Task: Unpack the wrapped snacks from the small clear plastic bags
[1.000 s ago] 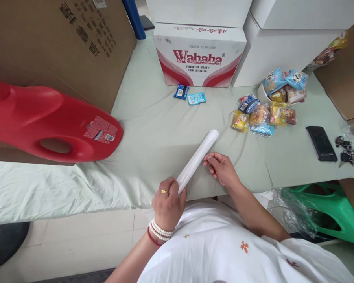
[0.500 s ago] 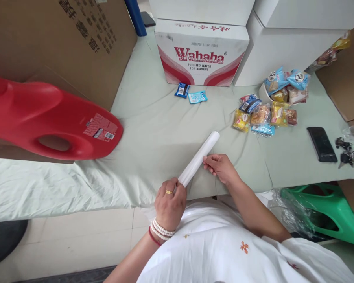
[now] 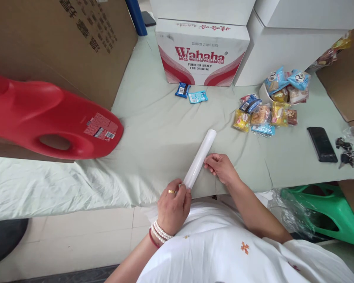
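Note:
A smooth, glossy white roll (image 3: 200,159), seemingly thin plastic film, slants up and away over the table's front edge. My left hand (image 3: 174,204), wearing a gold ring and white bead bracelets, is closed around its lower end. At the roll's right side, my right hand (image 3: 220,167) makes a pinch with thumb and forefinger, its other fingers curled in. Whether a thin edge of the roll lies in that pinch is too fine to see.
A pale green cloth covers the table (image 3: 153,129). Left lies a red jug (image 3: 59,118) by a cardboard box (image 3: 61,43). Behind stand a Wahaba-style water carton marked Wahaha (image 3: 202,59) and wrapped snacks (image 3: 261,114). Right: a phone (image 3: 322,144), keys (image 3: 346,151), a green stool (image 3: 342,214).
The roll has turned to a steeper slant, its far end shifting slightly left. My left hand has moved a little right with its lower end; my right hand has barely moved.

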### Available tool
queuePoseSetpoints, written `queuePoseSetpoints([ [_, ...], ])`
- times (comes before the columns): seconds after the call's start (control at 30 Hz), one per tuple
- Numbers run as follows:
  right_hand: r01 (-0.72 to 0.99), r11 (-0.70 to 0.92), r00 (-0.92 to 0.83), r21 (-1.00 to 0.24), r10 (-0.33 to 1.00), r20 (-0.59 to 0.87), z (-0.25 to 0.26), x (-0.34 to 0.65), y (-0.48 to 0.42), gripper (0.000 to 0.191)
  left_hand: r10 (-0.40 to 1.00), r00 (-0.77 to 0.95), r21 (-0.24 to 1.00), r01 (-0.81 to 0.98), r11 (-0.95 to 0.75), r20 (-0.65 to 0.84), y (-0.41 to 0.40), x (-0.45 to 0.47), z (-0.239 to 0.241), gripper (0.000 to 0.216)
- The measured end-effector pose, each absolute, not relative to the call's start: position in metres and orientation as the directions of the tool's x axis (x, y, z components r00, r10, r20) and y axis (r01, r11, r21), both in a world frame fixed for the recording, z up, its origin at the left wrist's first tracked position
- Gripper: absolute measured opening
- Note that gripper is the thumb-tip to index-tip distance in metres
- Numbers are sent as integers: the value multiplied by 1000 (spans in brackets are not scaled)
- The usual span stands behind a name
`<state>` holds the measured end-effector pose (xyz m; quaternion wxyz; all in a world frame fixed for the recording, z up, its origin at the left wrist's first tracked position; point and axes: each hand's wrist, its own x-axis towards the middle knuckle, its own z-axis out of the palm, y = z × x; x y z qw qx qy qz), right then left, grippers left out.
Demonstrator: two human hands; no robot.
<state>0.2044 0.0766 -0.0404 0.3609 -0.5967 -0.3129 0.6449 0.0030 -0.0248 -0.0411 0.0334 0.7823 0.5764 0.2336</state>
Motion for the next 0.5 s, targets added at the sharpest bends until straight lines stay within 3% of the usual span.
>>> queuePoseSetpoints([
  [0.27,-102,-559,-6,-823,828,-561,-37,212,73,34,887,282,302,865,-400,366,-23,9,-41,14],
  [0.5,-41,-549,3,-835,835,-550,-41,209,81,29,859,333,319,826,-465,389,-22,10,-42,14],
])
